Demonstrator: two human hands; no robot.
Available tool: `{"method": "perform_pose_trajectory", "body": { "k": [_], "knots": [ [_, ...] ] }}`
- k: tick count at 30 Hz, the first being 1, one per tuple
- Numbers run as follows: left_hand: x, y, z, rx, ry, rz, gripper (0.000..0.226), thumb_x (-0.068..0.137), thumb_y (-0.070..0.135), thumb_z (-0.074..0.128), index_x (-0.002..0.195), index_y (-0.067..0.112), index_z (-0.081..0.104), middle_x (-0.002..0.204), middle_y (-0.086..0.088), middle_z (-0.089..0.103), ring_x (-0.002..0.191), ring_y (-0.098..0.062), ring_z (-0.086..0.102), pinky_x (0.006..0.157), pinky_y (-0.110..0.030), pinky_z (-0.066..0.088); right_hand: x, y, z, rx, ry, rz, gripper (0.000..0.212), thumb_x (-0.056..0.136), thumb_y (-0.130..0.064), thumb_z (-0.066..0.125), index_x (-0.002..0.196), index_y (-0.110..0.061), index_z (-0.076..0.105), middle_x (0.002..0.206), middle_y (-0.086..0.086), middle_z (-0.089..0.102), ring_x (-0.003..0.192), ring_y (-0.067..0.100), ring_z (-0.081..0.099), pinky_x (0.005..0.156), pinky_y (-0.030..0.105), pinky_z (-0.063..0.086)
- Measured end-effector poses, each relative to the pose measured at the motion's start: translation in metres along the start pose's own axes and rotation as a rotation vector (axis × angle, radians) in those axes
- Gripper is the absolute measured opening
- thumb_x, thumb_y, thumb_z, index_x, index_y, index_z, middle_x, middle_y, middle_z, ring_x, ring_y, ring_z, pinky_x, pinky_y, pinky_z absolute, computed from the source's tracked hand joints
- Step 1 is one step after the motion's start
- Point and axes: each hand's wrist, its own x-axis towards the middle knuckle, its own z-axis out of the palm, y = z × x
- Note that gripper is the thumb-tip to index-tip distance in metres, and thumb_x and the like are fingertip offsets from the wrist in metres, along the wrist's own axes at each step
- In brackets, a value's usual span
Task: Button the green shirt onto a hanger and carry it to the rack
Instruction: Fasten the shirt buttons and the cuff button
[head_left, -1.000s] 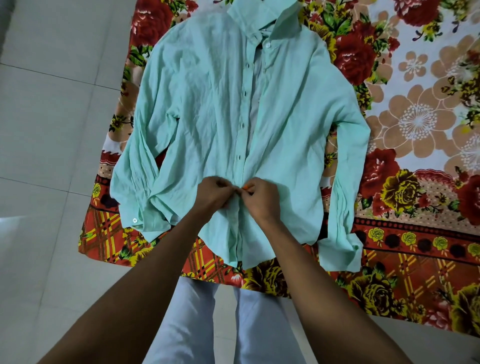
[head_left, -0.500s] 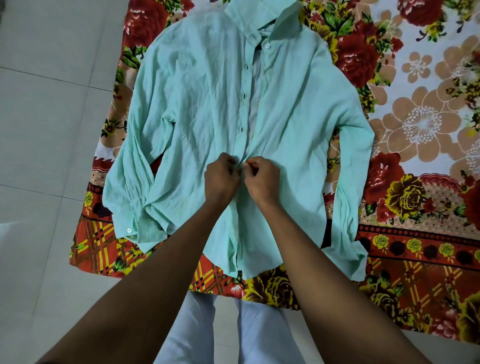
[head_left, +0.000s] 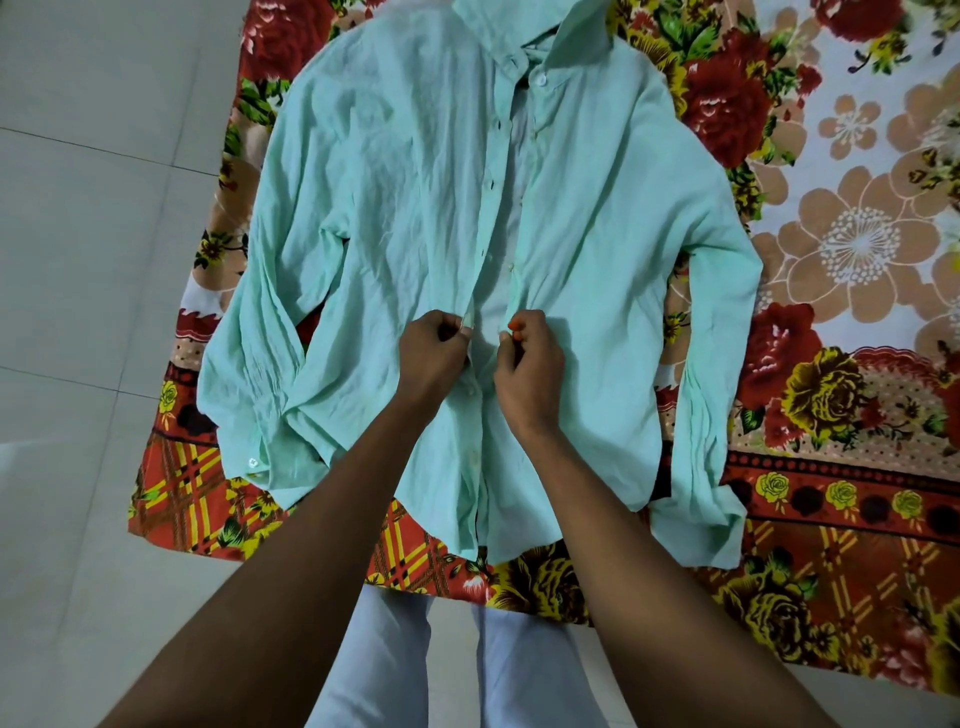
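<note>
Green shirt (head_left: 395, 218) flat, front up, on floral bedsheet (head_left: 857, 249), collar at far edge, hem toward viewer. Sleeves spread down both sides, cuffs near sheet's near border. Placket closed from hem up to mid-chest; open above that, lighter inner fabric showing in gap. Top collar button (head_left: 541, 79) visible, undone.

Left hand (head_left: 434, 353) pinching left placket edge between thumb and curled fingers, at mid-chest level. Right hand (head_left: 530, 364) pinching right placket edge opposite, fingers curled, orange-painted nail (head_left: 514, 326) on show. Hands just beside each other, narrow gap between, not touching. Both forearms reaching in from bottom of view.

Fastened buttons (head_left: 471, 392) in a line below hands. Left cuff button (head_left: 253, 461) facing up.

Sheet on pale tiled floor (head_left: 93, 218), red plaid-and-rose border nearest viewer. Light trousers (head_left: 384, 670) at bottom centre, between arms. Hanger not made out, cannot tell whether inside shirt.
</note>
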Motion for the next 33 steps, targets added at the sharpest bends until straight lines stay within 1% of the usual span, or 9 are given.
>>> {"method": "perform_pose_trajectory", "body": {
  "k": [3, 7, 11, 15, 20, 26, 28, 31, 33],
  "knots": [
    [0.001, 0.000, -0.002, -0.020, -0.014, 0.001, 0.005, 0.090, 0.008, 0.065, 0.090, 0.004, 0.069, 0.074, -0.007, 0.068, 0.062, -0.020, 0.066, 0.065, -0.036, 0.058, 0.000, 0.002, 0.004, -0.076, -0.001, -0.037, 0.018, 0.098, -0.008, 0.057, 0.113, -0.009, 0.068, 0.098, 0.008, 0.065, 0.084, 0.018, 0.060, 0.074, 0.024, 0.048],
    [0.003, 0.000, -0.003, -0.023, -0.029, -0.011, 0.007, 0.087, 0.010, 0.065, 0.088, 0.005, 0.070, 0.080, -0.014, 0.072, 0.065, -0.021, 0.066, 0.066, -0.038, 0.058, 0.002, -0.002, 0.011, -0.164, 0.029, -0.015, 0.015, 0.092, -0.016, 0.072, 0.105, -0.008, 0.073, 0.093, 0.009, 0.066, 0.081, 0.024, 0.063, 0.074, 0.032, 0.049],
    [0.003, 0.003, -0.002, -0.049, -0.003, -0.031, 0.009, 0.088, 0.010, 0.064, 0.085, 0.004, 0.071, 0.072, -0.009, 0.068, 0.062, -0.019, 0.063, 0.062, -0.034, 0.056, 0.003, -0.003, 0.013, -0.146, 0.081, 0.019, 0.010, 0.094, -0.010, 0.064, 0.096, -0.009, 0.075, 0.089, 0.006, 0.070, 0.081, 0.021, 0.064, 0.075, 0.036, 0.054],
    [0.001, 0.004, 0.001, -0.119, -0.017, -0.030, 0.011, 0.089, 0.010, 0.067, 0.085, 0.002, 0.073, 0.065, -0.002, 0.065, 0.057, -0.014, 0.060, 0.059, -0.027, 0.050, 0.005, -0.011, 0.013, 0.062, 0.113, 0.051, 0.012, 0.093, -0.011, 0.068, 0.097, -0.011, 0.079, 0.091, 0.002, 0.071, 0.087, 0.016, 0.066, 0.082, 0.025, 0.053],
    [-0.001, -0.001, 0.003, -0.213, -0.028, -0.019, 0.009, 0.093, 0.009, 0.069, 0.089, 0.005, 0.076, 0.071, -0.003, 0.069, 0.060, -0.011, 0.060, 0.062, -0.022, 0.053, 0.009, -0.017, 0.017, 0.196, 0.083, 0.152, 0.009, 0.090, -0.012, 0.071, 0.093, -0.012, 0.080, 0.084, -0.011, 0.066, 0.090, 0.014, 0.068, 0.084, 0.021, 0.053],
    [0.001, -0.005, 0.004, -0.300, -0.047, -0.031, 0.011, 0.094, 0.008, 0.070, 0.100, 0.001, 0.075, 0.081, -0.008, 0.072, 0.073, -0.016, 0.067, 0.074, -0.028, 0.058, 0.012, -0.018, 0.016, 0.205, 0.038, 0.222, 0.011, 0.090, -0.014, 0.070, 0.091, -0.011, 0.081, 0.085, -0.004, 0.072, 0.083, 0.009, 0.068, 0.076, 0.011, 0.049],
    [0.001, -0.005, 0.004, -0.344, -0.064, -0.054, 0.012, 0.094, 0.010, 0.068, 0.097, 0.004, 0.078, 0.079, -0.008, 0.072, 0.076, -0.018, 0.067, 0.079, -0.032, 0.058, 0.014, -0.019, 0.016, 0.220, 0.026, 0.270, 0.012, 0.090, -0.015, 0.069, 0.089, -0.012, 0.081, 0.085, -0.002, 0.075, 0.081, 0.009, 0.069, 0.076, 0.019, 0.054],
    [0.005, -0.003, 0.002, -0.416, -0.086, -0.107, 0.017, 0.095, 0.013, 0.066, 0.095, 0.003, 0.080, 0.084, -0.019, 0.073, 0.080, -0.023, 0.068, 0.088, -0.041, 0.059, 0.019, -0.017, 0.017, 0.274, -0.018, 0.340, 0.015, 0.089, -0.018, 0.067, 0.086, -0.014, 0.081, 0.082, -0.002, 0.077, 0.080, 0.012, 0.073, 0.080, 0.035, 0.061],
    [0.009, -0.003, 0.000, -0.402, -0.114, -0.105, 0.013, 0.093, 0.010, 0.070, 0.096, 0.001, 0.080, 0.088, -0.021, 0.075, 0.081, -0.023, 0.070, 0.086, -0.039, 0.059, 0.020, -0.017, 0.016, 0.304, -0.051, 0.369, 0.016, 0.089, -0.019, 0.066, 0.083, -0.014, 0.080, 0.082, 0.000, 0.077, 0.078, 0.011, 0.071, 0.081, 0.040, 0.062]
  ]
}}
